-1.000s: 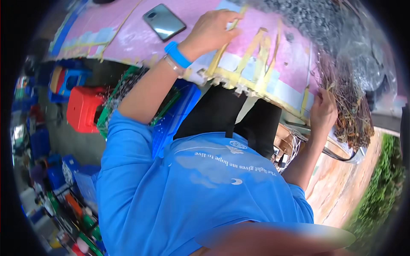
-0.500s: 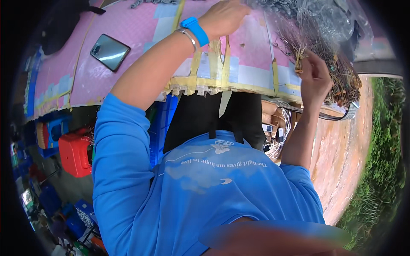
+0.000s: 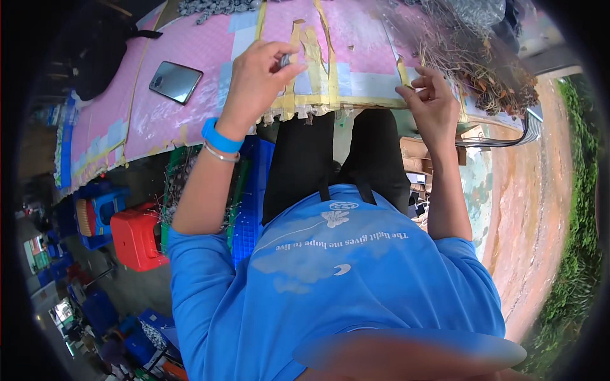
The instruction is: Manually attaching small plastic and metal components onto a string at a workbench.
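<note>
Between the left hand (image 3: 257,79) and the right hand (image 3: 432,101) the pink plastic-covered tabletop (image 3: 197,47) lies bare except for flat yellow tape strips (image 3: 311,57), so either hand could slide across there. To the right, a tangled heap of thin brown wire pieces (image 3: 476,60) crowds close against the right hand. To the left, a dark flat phone (image 3: 175,82) lies well apart, with open surface around it. Below the table edge, red and blue plastic stools (image 3: 135,236) fill the floor.
</note>
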Available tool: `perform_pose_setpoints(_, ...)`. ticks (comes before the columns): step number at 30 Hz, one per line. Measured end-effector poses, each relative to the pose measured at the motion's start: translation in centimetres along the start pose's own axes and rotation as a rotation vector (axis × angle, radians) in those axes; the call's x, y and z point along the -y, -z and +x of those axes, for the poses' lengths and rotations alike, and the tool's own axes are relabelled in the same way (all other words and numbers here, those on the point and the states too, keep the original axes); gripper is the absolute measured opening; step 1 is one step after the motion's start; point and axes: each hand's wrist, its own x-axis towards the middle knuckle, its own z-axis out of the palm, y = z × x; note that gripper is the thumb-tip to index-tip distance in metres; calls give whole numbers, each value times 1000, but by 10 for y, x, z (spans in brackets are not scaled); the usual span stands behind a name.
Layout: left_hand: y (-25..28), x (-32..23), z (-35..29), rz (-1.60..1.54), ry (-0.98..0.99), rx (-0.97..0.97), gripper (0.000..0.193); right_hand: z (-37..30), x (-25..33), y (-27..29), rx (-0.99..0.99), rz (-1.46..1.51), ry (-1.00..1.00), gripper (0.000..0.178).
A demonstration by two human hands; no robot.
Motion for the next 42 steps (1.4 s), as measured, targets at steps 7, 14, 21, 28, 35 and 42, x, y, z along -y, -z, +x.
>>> perform_pose_setpoints(7, 0, -40, -72, -424, 411, 76, 29, 29, -24, 11, 24, -631, 324, 15)
perform_pose_setpoints(14, -14, -45, -98, -816, 434, 154, 35, 102, -7, 36, -550, 862, 124, 16)
perform_pose_setpoints(21, -35, -42, -94, -793, 476, 189, 36, 14, 36, -83, 318, 530, 140, 9)
perform_pose_setpoints(28, -27, -35, -101, -770, 495, 159, 32, 41, 12, -40, 88, 448, 120, 12)
perform_pose_setpoints(35, -39, -42, -87, -830, 471, 204, 34, 134, 16, 31, -421, 686, 109, 18)
perform_pose_setpoints(42, -39, -49, -83, -773, 487, 338, 34, -8, 36, -37, 414, 477, 109, 7)
